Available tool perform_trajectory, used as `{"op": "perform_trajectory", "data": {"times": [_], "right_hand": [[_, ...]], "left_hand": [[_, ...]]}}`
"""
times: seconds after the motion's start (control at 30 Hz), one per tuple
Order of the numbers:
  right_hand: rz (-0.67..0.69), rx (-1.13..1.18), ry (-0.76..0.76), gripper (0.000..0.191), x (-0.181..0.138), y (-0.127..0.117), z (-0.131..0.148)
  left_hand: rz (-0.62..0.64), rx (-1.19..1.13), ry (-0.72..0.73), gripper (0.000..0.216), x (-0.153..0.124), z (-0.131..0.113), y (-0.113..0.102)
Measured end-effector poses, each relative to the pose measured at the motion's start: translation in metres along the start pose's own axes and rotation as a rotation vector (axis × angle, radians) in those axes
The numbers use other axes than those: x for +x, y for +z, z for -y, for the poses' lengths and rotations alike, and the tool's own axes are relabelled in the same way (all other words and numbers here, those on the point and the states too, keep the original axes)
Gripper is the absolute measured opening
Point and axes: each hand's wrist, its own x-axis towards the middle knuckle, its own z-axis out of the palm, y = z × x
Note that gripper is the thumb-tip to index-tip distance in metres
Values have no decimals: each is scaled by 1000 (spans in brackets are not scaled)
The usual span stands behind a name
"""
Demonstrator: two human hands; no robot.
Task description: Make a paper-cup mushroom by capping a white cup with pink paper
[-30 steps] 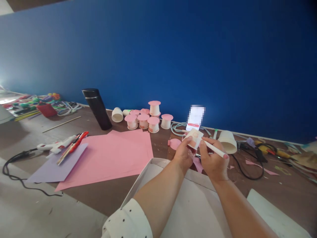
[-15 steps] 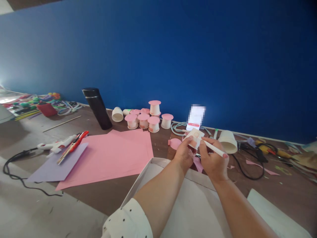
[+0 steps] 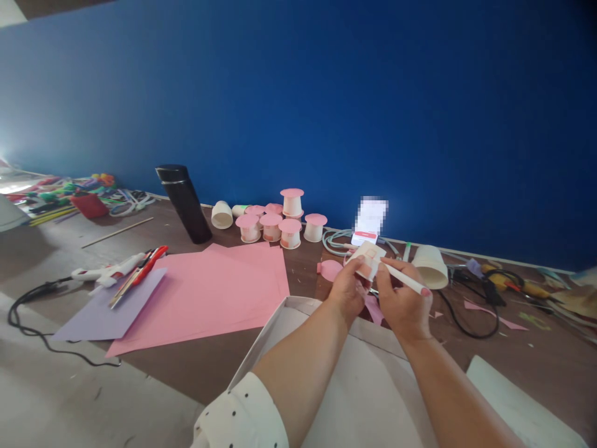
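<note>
My left hand (image 3: pixel 347 292) is closed around a small white paper cup (image 3: pixel 372 252), tilted, with a faint line drawing on its side. In my right hand (image 3: pixel 405 308) is a white marker pen (image 3: pixel 407 279) with a pink end, its other end at the cup's wall. Part of the cup is hidden behind my fingers. Just left of the cup, a pink paper disc (image 3: pixel 331 270) lies on the table, and a pink scrap (image 3: pixel 374 309) is below my hands. Beyond them a lit phone (image 3: pixel 365 238) leans upright, its screen partly blurred.
Several cups with pink disc tops (image 3: pixel 290 235) stand by the blue wall, near a black flask (image 3: pixel 184 205). Pink sheets (image 3: pixel 209 292) lie left, with a purple sheet (image 3: pixel 93 320), red cutter (image 3: pixel 148 266) and corded glue gun (image 3: pixel 109 271). A larger white cup (image 3: pixel 430 267) lies right.
</note>
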Motion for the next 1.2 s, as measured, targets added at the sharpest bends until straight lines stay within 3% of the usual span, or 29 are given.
{"op": "perform_trajectory", "data": {"times": [0.73, 0.97, 1.2], "right_hand": [[1, 27, -9, 19, 1, 0, 0], [-101, 42, -40, 21, 4, -5, 4], [-85, 28, -29, 21, 3, -3, -1]], "left_hand": [[1, -10, -1, 28, 2, 0, -1], [-34, -25, 15, 23, -2, -3, 1], [-58, -16, 16, 23, -1, -1, 1]]}}
